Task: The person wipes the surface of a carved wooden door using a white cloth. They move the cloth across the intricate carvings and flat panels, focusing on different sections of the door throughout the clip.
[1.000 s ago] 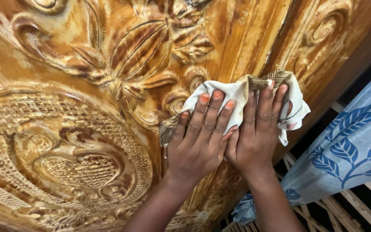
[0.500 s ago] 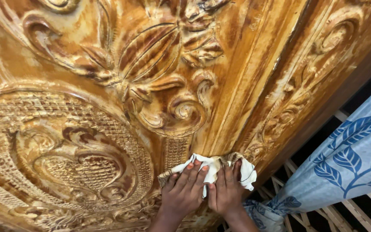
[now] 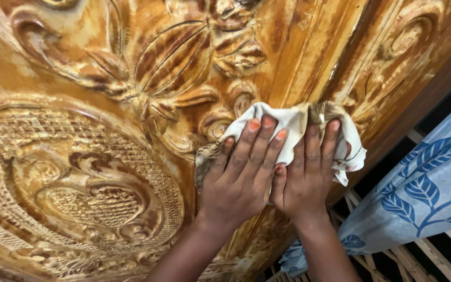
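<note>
Cloth (image 3: pixel 288 125), white and stained brown, bunched against carved wooden panel (image 3: pixel 105 156), beside its raised flower relief (image 3: pixel 184 57). Pinned there by left hand (image 3: pixel 238 183) and right hand (image 3: pixel 306 177), fingers (image 3: pixel 257 146) spread flat, pressing rather than gripping, probably to reach the grooves. Blue leaf-print fabric (image 3: pixel 424 193) off right.

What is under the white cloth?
Carved golden-brown wood shows all around the white cloth. Both hands, left hand and right hand, press on it. The carving directly beneath is covered.
</note>
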